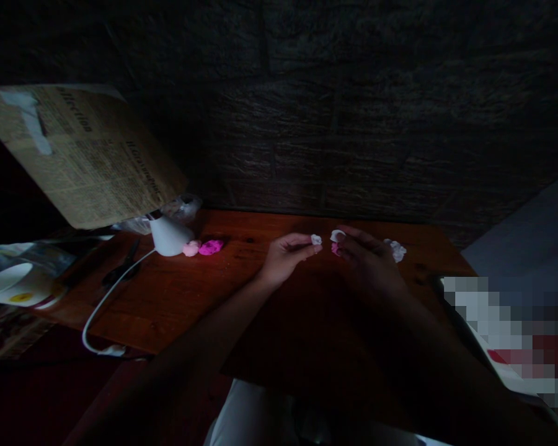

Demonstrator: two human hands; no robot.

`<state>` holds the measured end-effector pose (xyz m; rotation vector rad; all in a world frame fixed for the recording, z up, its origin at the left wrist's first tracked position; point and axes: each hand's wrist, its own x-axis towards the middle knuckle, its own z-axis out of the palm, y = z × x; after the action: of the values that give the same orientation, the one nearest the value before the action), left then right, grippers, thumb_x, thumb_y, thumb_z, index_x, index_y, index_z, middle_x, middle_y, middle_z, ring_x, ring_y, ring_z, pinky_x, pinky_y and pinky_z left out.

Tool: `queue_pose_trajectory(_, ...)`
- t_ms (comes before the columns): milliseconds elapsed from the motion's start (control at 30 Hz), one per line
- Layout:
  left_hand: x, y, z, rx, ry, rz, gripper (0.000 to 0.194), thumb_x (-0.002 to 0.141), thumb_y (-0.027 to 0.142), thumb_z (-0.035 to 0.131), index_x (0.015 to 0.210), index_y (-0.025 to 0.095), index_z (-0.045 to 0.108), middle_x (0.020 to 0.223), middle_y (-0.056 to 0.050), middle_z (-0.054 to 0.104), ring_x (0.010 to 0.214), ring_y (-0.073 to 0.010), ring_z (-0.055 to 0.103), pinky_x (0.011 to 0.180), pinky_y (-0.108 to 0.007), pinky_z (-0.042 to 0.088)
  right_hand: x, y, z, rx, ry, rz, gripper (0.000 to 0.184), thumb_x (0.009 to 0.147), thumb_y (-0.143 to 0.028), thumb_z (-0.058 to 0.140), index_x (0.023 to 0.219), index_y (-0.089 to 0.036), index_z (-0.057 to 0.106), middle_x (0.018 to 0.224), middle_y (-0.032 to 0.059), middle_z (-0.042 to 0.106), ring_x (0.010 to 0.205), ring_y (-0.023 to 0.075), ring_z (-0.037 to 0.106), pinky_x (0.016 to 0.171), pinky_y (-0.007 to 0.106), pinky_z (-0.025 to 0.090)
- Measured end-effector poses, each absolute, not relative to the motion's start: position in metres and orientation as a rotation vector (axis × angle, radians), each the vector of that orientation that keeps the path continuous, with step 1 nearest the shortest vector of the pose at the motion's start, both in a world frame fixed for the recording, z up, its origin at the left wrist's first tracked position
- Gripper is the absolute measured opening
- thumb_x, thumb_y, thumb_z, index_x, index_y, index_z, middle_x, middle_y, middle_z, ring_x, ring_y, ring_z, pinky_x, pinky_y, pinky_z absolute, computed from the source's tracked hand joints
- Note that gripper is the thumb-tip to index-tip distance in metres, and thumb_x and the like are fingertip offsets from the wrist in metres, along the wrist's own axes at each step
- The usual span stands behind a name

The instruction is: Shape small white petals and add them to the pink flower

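Over the wooden table, my left hand (286,255) pinches a small white clay-like piece (316,240) between thumb and fingers. A short gap to the right, my right hand (374,257) holds a larger white clay-like piece (337,235) at its fingertips. Just below that piece a small pink lump (336,249) shows; whether it is also held or lies on the table I cannot tell. Behind the right hand sits a crumpled white lump (396,250), partly covered by the hand. The light is dim, and the right fingers are mostly in shadow.
On the left stands a lamp with a newspaper-print shade (97,155), white base (170,235) and cable (95,303). Pale pink (191,248) and bright pink (211,247) lumps lie beside it. Dark scissors (121,267), a white tub (16,285) and a screen-like device (469,322) flank the table (190,310).
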<state>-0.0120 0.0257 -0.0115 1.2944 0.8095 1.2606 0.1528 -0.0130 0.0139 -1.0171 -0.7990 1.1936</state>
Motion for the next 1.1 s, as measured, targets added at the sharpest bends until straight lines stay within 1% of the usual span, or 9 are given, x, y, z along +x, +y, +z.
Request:
queue_pose_trajectory(200, -0.0128, 0.0259, -0.0111, 1.297, 0.811, 1.241, 0.033, 0.061, 0.036, 0.087, 0.086, 0.018, 0.076, 0.095, -0.007, 0.077, 0.085, -0.0174, 0.069, 0.071, -0.029, 0.05, 0.1529, -0.0131, 0.0136, -0.963, -0.787, 1.268, 0.031, 0.055, -0.034, 0.09, 0.08, -0.025, 0.075, 0.085, 0.0019, 0.075, 0.086, 0.0199, 0.069, 0.088, 0.037, 0.056)
queue_pose_trajectory(333, -0.013, 0.0246, -0.0091, 1.3, 0.83, 1.24, 0.033, 0.06, 0.036, 0.087, 0.086, 0.019, 0.076, 0.094, -0.006, 0.078, 0.081, -0.0161, 0.068, 0.065, -0.026, 0.048, 0.1528, -0.0143, 0.013, -0.939, -0.79, 1.281, 0.034, 0.058, -0.033, 0.088, 0.088, -0.027, 0.074, 0.089, -0.0001, 0.074, 0.089, 0.019, 0.07, 0.091, 0.037, 0.055)
queue_pose_trajectory(400, -0.013, 0.0242, -0.0086, 1.307, 0.817, 1.242, 0.033, 0.06, 0.036, 0.087, 0.086, 0.019, 0.076, 0.094, -0.006, 0.078, 0.081, -0.016, 0.068, 0.067, -0.027, 0.049, 0.1521, -0.0151, 0.0127, -0.971, -0.819, 1.27, 0.032, 0.061, -0.034, 0.087, 0.088, -0.026, 0.073, 0.09, 0.0005, 0.074, 0.088, 0.0191, 0.07, 0.09, 0.038, 0.054)
queue_pose_trajectory(533, -0.0123, 0.0236, -0.0084, 1.314, 0.788, 1.246, 0.031, 0.062, 0.035, 0.087, 0.086, 0.019, 0.076, 0.095, -0.006, 0.077, 0.084, -0.0169, 0.069, 0.072, -0.029, 0.051, 0.1505, -0.0153, 0.0115, -1.009, -0.88, 1.246, 0.028, 0.062, -0.037, 0.087, 0.081, -0.023, 0.072, 0.089, 0.0027, 0.075, 0.089, 0.0201, 0.07, 0.088, 0.037, 0.054)
queue_pose_trajectory(633, -0.0115, 0.0234, -0.0084, 1.308, 0.786, 1.254, 0.031, 0.06, 0.035, 0.087, 0.084, 0.02, 0.076, 0.092, -0.005, 0.077, 0.081, -0.0155, 0.068, 0.07, -0.028, 0.05, 0.1504, -0.0142, 0.0098, -1.057, -0.899, 1.19, 0.027, 0.06, -0.038, 0.086, 0.079, -0.023, 0.073, 0.088, 0.003, 0.075, 0.086, 0.0197, 0.068, 0.082, 0.035, 0.054)
queue_pose_trajectory(733, -0.011, 0.0232, -0.0083, 1.291, 0.782, 1.259, 0.031, 0.058, 0.034, 0.088, 0.082, 0.02, 0.076, 0.089, -0.004, 0.077, 0.077, -0.0137, 0.067, 0.067, -0.027, 0.049, 0.1507, -0.0133, 0.0088, -1.084, -0.867, 1.161, 0.032, 0.058, -0.037, 0.088, 0.083, -0.023, 0.075, 0.088, 0.0022, 0.075, 0.08, 0.0181, 0.066, 0.078, 0.034, 0.053)
queue_pose_trajectory(833, -0.0105, 0.0231, -0.008, 1.283, 0.772, 1.263, 0.03, 0.058, 0.034, 0.088, 0.082, 0.02, 0.076, 0.088, -0.003, 0.077, 0.075, -0.0129, 0.067, 0.064, -0.025, 0.049, 0.15, -0.0134, 0.0095, -1.067, -0.837, 1.21, 0.032, 0.057, -0.036, 0.088, 0.083, -0.023, 0.075, 0.088, 0.0015, 0.075, 0.078, 0.0164, 0.066, 0.078, 0.033, 0.053)
queue_pose_trajectory(933, -0.0103, 0.0234, -0.008, 1.281, 0.77, 1.269, 0.031, 0.058, 0.034, 0.088, 0.082, 0.02, 0.076, 0.089, -0.004, 0.078, 0.075, -0.0129, 0.067, 0.062, -0.024, 0.048, 0.1492, -0.0141, 0.0108, -1.015, -0.807, 1.281, 0.028, 0.055, -0.035, 0.089, 0.076, -0.023, 0.075, 0.084, 0.0007, 0.074, 0.078, 0.0149, 0.066, 0.077, 0.03, 0.053)
queue_pose_trajectory(1100, -0.0118, 0.0244, -0.0082, 1.276, 0.775, 1.272, 0.03, 0.059, 0.033, 0.088, 0.083, 0.02, 0.075, 0.091, -0.004, 0.078, 0.079, -0.0145, 0.068, 0.065, -0.025, 0.049, 0.1501, -0.0141, 0.0105, -0.97, -0.781, 1.324, 0.031, 0.052, -0.032, 0.091, 0.078, -0.024, 0.076, 0.083, 0.0006, 0.075, 0.079, 0.0147, 0.067, 0.079, 0.03, 0.055)
